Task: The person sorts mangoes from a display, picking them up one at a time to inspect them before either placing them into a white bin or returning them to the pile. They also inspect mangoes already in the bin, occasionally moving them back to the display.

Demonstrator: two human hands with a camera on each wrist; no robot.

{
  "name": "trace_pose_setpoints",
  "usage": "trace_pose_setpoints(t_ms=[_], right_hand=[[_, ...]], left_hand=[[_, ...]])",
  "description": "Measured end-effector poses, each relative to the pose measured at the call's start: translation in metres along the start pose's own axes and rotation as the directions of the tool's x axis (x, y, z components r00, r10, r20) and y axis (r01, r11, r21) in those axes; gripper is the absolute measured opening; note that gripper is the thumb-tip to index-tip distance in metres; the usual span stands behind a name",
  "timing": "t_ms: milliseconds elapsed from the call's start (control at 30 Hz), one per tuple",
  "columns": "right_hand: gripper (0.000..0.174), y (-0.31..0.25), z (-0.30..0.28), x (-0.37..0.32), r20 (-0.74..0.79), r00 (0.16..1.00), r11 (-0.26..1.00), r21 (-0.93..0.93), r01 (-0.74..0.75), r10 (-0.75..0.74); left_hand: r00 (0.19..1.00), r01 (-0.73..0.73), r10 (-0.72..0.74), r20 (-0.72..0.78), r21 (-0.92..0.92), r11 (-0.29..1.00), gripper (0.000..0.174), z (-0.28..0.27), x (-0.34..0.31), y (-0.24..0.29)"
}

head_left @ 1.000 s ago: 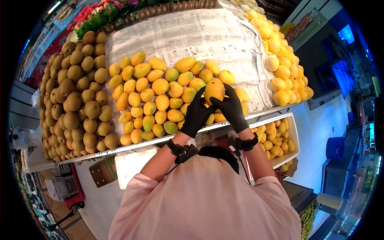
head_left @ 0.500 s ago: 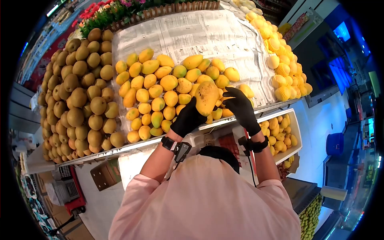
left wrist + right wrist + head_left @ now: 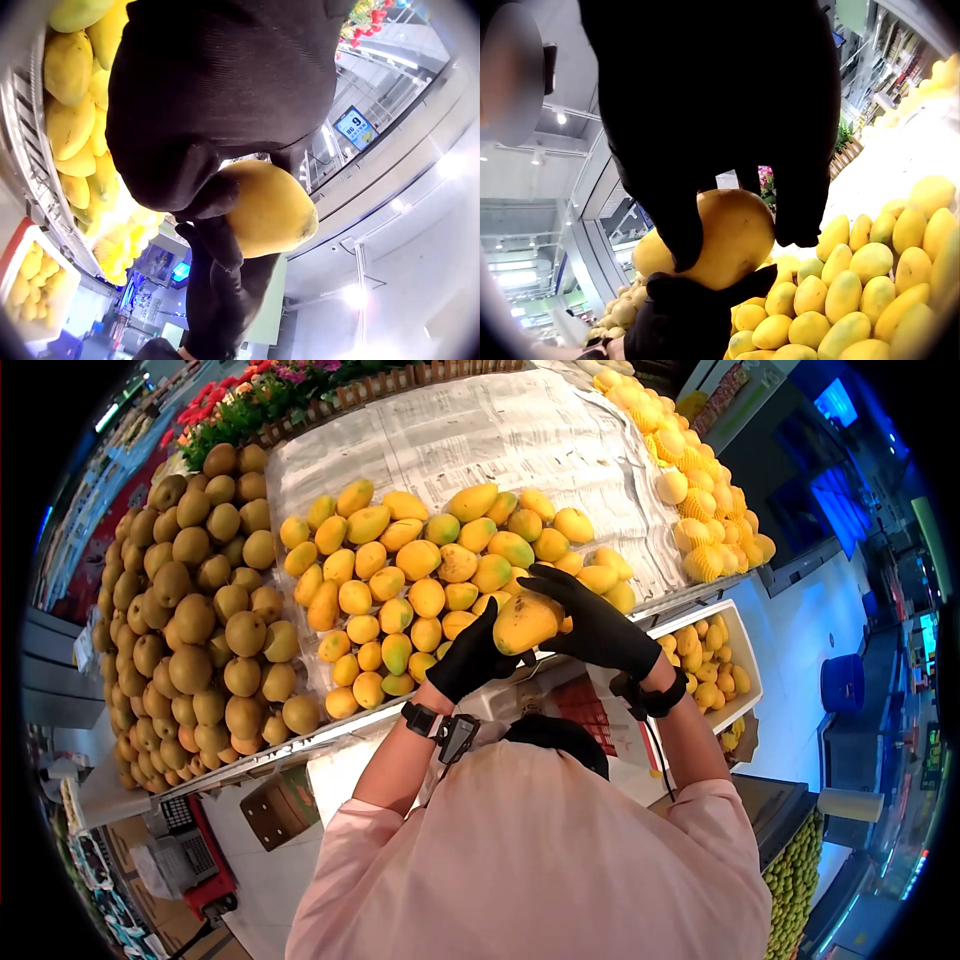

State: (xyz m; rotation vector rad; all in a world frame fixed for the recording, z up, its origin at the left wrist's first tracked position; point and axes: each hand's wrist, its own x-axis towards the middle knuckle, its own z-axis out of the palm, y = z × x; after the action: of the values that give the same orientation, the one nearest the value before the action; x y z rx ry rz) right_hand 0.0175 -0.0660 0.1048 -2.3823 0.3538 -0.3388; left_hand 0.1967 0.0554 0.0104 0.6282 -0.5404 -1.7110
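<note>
Both hands wear black gloves and hold one large yellow mango [image 3: 528,622] between them, just above the front edge of the stand. It lies tilted, with dark specks on its upper skin. The left hand [image 3: 470,660] grips it from the left and below. From the right, the right hand [image 3: 598,628] holds it with thumb and fingers spread around it. In the right wrist view the mango [image 3: 739,232] sits between the right thumb and fingers, with the left hand [image 3: 694,315] underneath. The left wrist view shows its pale, mottled end [image 3: 304,225] pointing outward.
Rows of mangoes [image 3: 410,560] lie on newspaper [image 3: 470,435] behind the hands. Brown round fruit [image 3: 190,620] is piled at left, net-wrapped yellow fruit [image 3: 700,510] at right. A white box [image 3: 745,630] of yellow fruit stands below the stand's right front edge.
The mango has gone from upright between both hands to lying tilted, lower down. The right hand came away from it half a second ago and is now back around its right side.
</note>
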Motion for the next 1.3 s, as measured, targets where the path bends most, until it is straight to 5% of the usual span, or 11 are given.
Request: trace_pose_setpoints(t_ms=[333,500,567,633,767,800,867,933,1067,1167,1300], right_hand=[[0.06,0.042,0.016,-0.03,-0.044,0.951,0.817,0.525,-0.239,0.306],[0.042,0.075,0.035,-0.049,0.048,0.901,0.089,0.992,-0.095,0.432],[0.042,0.086,0.038,-0.051,-0.182,0.879,0.646,0.744,-0.171,0.442],[0.046,0.072,0.029,-0.067,-0.063,0.846,0.051,0.998,0.042,0.53],[0.051,0.076,0.025,-0.104,-0.131,0.809,0.118,0.99,0.077,0.573],[0.05,0.085,0.026,-0.12,-0.112,0.802,0.113,0.992,0.056,0.586],[0.057,0.085,0.025,-0.146,-0.167,0.749,0.221,0.975,0.029,0.641],[0.057,0.092,0.028,-0.174,-0.225,0.66,0.333,0.942,-0.042,0.717],[0.048,0.096,0.039,-0.231,-0.27,0.503,0.217,0.963,0.163,0.821],[0.051,0.112,0.052,-0.276,-0.547,0.384,0.645,0.739,-0.196,0.744],[0.052,0.14,0.064,-0.329,-0.498,0.146,0.493,0.867,0.072,0.855]], left_hand=[[0.954,0.29,-0.301,0.015,0.223,0.931,0.086,0.029,-0.009,0.025],[0.96,0.279,-0.275,-0.048,0.22,0.935,0.089,0.018,-0.001,0.02],[0.966,0.252,-0.233,-0.116,0.203,0.946,0.088,0.017,0.001,0.021],[0.983,0.141,-0.097,-0.158,0.303,0.942,0.075,0.008,0.005,0.017],[0.985,0.119,-0.129,-0.118,-0.085,0.989,0.04,-0.019,0.017,0.003],[0.968,-0.004,0.079,-0.24,0.296,0.955,0.031,-0.036,0.025,-0.016],[0.945,-0.069,0.146,-0.293,0.258,0.964,0.02,-0.043,0.03,-0.022],[0.984,0.03,-0.07,-0.166,-0.231,0.973,0.019,-0.049,0.035,-0.02],[0.945,0.09,-0.154,-0.287,-0.223,0.971,0.024,-0.025,0.05,-0.017],[0.964,0.104,-0.162,-0.209,-0.267,0.958,0.025,-0.014,0.062,-0.023],[0.953,0.151,-0.208,-0.218,-0.251,0.956,0.025,-0.009,0.084,-0.031]])
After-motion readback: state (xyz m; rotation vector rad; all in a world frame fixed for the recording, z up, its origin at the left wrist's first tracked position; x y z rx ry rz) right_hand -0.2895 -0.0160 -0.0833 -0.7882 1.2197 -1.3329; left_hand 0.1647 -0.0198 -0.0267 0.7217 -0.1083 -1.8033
